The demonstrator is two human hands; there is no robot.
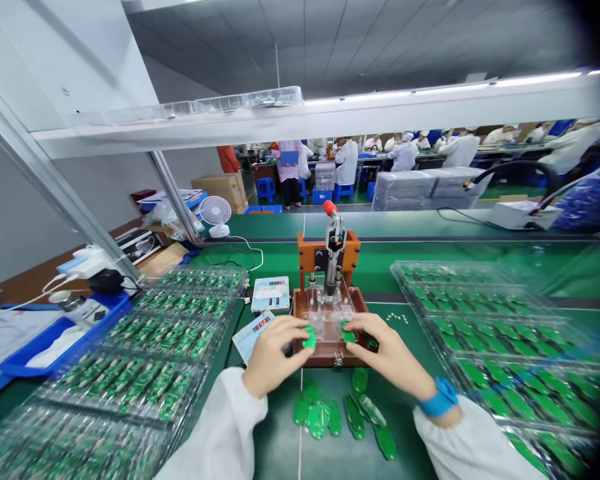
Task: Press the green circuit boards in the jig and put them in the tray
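Note:
My left hand pinches a small green circuit board at the front left of a brown test jig. At the jig's front right, my right hand pinches another green board. The jig has a clear top plate and an upright lever with a red knob. Several loose green boards lie on the green mat just below my hands. A blue wrist strap sits on my right wrist. Both sleeves are white.
Clear trays of green boards stand at the left and the right. Two small meters sit left of the jig. A white fan, cartons, and a blue bin are further left. Other workers in white are far behind.

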